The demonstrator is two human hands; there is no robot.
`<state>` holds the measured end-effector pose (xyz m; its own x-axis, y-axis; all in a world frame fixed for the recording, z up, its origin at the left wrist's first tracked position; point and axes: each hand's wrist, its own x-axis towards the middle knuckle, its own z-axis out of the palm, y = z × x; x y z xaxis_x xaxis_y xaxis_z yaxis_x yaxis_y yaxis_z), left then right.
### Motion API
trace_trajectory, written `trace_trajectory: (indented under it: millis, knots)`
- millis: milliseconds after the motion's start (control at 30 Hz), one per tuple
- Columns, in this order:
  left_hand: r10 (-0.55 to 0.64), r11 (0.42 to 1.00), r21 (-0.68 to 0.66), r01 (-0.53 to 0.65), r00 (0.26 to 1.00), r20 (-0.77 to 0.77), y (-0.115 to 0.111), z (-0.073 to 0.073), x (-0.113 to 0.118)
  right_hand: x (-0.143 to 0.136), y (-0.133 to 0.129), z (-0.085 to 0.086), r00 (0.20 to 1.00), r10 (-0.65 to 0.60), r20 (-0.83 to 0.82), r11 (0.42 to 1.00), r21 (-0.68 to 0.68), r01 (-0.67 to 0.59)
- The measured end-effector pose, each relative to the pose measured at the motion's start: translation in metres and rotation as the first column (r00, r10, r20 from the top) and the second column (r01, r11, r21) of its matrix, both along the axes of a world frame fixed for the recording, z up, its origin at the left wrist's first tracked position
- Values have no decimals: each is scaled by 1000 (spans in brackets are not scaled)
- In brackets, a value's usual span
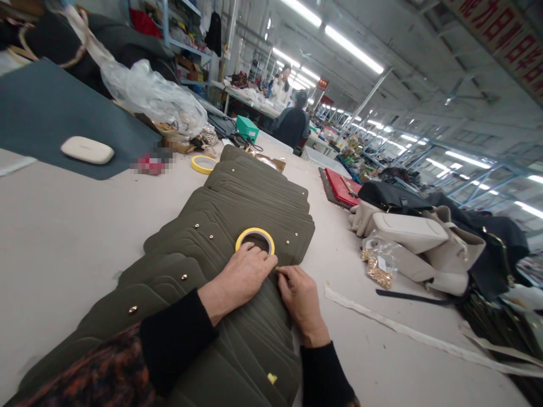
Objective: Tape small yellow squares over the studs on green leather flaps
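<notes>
- The left hand [241, 277] lies over the near edge of a yellow tape roll [255, 230], fingers bent into its ring; the hand hides that part, so whether they clamp it I cannot tell.
- The right hand [302, 299], just beside it, has thumb and forefinger together on a tiny yellow bit [277, 269], mostly covered; its other fingers curl under, hard to make out.
- The tape roll sits on olive panels [169, 294] fanned in overlapping layers along the desk [106, 220]; the forearms hide some, and the bottom frame edge cuts off the nearest.
- Small metal studs [184, 277] dot the panels, and a yellow scrap [272, 378] lies near their lower end.
- A second tape roll [197, 165] lies flat beyond the panels, left of their far end.
- Farther left, a pale case [87, 150] rests on a dark sheet [34, 113], cut off by the frame; a reddish item [150, 164] beside it is pixelated.
- At right, a clear bag [379, 268] of gold-coloured pieces lies against beige bags [409, 229].
</notes>
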<state>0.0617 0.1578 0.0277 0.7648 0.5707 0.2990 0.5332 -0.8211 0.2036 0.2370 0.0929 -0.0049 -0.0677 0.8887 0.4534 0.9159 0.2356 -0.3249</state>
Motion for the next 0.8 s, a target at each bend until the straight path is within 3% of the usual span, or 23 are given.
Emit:
trace_trajectory:
  millis: [200,400,500,667,800]
  knots:
    - [-1,1000,5,1,1000,8,-1,-3,1,-12,13,1,983,-85,164,993,-70,97]
    - [13,1000,12,-13,1000,9,-1,2,1,-14,34,20,968,-251,-14,924,-301,235]
    - [29,1000,3,-29,998,50,-1,4,0,-11,37,25,970,-232,-75,911,-367,190]
    - [49,996,-79,-36,985,167,3,2,-5,-5,23,26,975,-107,-196,893,-449,8]
    - [-11,997,-74,32,963,271,5,1,-9,-2,14,26,916,-105,-386,954,-300,-17]
